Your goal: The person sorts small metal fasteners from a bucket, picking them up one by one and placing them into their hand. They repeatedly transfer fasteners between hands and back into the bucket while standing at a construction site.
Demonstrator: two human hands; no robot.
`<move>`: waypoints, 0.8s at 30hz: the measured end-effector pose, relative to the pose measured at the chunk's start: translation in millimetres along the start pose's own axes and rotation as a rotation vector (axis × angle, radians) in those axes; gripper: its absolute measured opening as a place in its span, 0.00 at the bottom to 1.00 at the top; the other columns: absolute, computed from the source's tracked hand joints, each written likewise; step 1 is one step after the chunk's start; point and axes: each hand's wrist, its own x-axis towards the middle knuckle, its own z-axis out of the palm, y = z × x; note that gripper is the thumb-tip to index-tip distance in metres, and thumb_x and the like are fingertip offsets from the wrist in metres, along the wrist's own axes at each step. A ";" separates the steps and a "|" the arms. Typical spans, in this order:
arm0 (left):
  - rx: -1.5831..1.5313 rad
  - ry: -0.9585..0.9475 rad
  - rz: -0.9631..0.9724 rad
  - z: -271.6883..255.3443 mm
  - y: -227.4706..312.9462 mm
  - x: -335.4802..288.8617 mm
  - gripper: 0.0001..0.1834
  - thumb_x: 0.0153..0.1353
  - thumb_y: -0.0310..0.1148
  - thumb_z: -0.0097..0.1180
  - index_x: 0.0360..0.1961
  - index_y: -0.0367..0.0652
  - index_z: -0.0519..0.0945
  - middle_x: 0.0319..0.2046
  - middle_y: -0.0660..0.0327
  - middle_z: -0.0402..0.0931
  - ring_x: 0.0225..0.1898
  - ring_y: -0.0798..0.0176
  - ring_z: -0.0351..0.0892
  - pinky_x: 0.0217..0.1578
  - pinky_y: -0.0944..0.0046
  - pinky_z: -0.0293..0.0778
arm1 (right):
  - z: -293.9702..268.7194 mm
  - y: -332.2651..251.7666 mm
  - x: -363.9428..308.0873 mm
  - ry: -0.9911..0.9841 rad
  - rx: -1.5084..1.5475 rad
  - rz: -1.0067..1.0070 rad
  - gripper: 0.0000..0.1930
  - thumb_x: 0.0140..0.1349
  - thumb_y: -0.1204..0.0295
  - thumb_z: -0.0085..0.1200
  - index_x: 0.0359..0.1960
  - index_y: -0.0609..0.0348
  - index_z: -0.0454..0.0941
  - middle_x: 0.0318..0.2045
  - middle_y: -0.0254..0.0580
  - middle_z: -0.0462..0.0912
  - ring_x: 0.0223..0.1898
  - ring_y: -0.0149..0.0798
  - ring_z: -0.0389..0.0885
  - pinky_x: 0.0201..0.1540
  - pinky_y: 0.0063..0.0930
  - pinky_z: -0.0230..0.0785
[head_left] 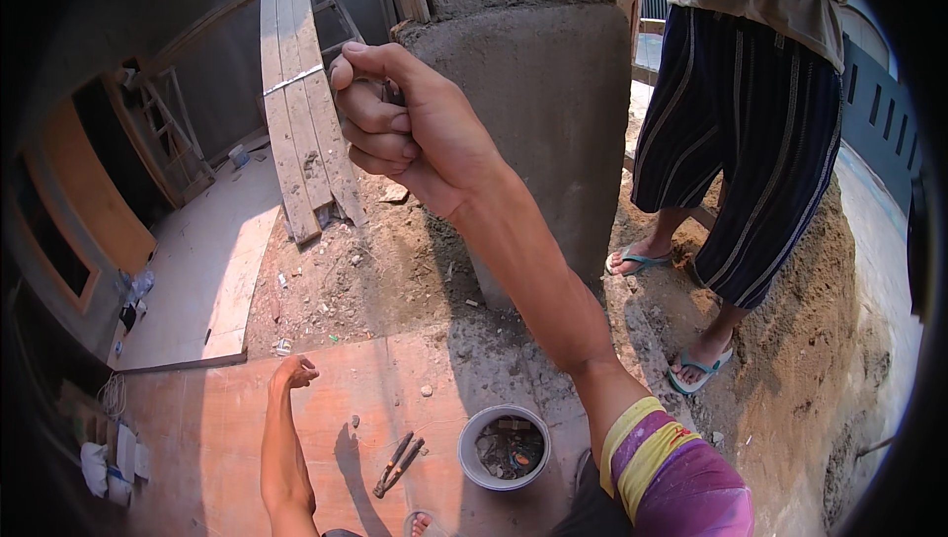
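Observation:
Raised in front of the grey cement pillar (553,113), my right hand (415,122) is closed, its fingers curled and thumb pressed against the forefinger. Anything thin inside that pinch is too small to make out. My left hand (295,371) is lower and to the left, over the edge of the reddish tiled floor (197,428). Its fingers are bent together, and whatever they may hold cannot be seen. Between my arms, pincers (399,464) with dark and orange handles lie on the tiles. Beside them stands a white bucket (467,456) with tools or debris inside.
Long wooden planks (296,93), bound with straps, lean at the upper left. Another person (741,142) in striped trousers and sandals stands right of the pillar. Sand (810,270) slopes behind them, and rubble (336,270) covers ground beyond the tiles. A ladder (168,117) stands far left.

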 end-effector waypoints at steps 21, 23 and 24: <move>0.054 -0.032 -0.038 5.0 1.3 -4.9 0.25 0.65 0.38 0.73 0.57 0.31 0.83 0.39 0.52 0.90 0.36 0.58 0.92 0.34 0.59 0.85 | -7.0 -3.3 -1.8 0.023 -0.024 0.010 0.14 0.79 0.62 0.45 0.39 0.56 0.77 0.14 0.20 0.55 0.13 0.21 0.48 0.16 0.22 0.42; 0.053 -0.042 -0.041 6.6 0.5 0.8 0.25 0.65 0.38 0.73 0.56 0.31 0.83 0.39 0.51 0.90 0.37 0.58 0.92 0.35 0.59 0.86 | -9.3 -5.8 -2.5 0.046 -0.032 0.025 0.14 0.80 0.61 0.45 0.40 0.56 0.77 0.14 0.20 0.54 0.13 0.20 0.47 0.15 0.22 0.42; 0.053 -0.047 -0.043 6.7 1.6 3.6 0.25 0.65 0.38 0.73 0.56 0.31 0.83 0.39 0.51 0.90 0.37 0.57 0.92 0.35 0.58 0.87 | -10.4 -7.6 -3.3 0.058 -0.039 0.027 0.14 0.81 0.61 0.45 0.40 0.56 0.76 0.14 0.20 0.54 0.13 0.20 0.47 0.15 0.22 0.42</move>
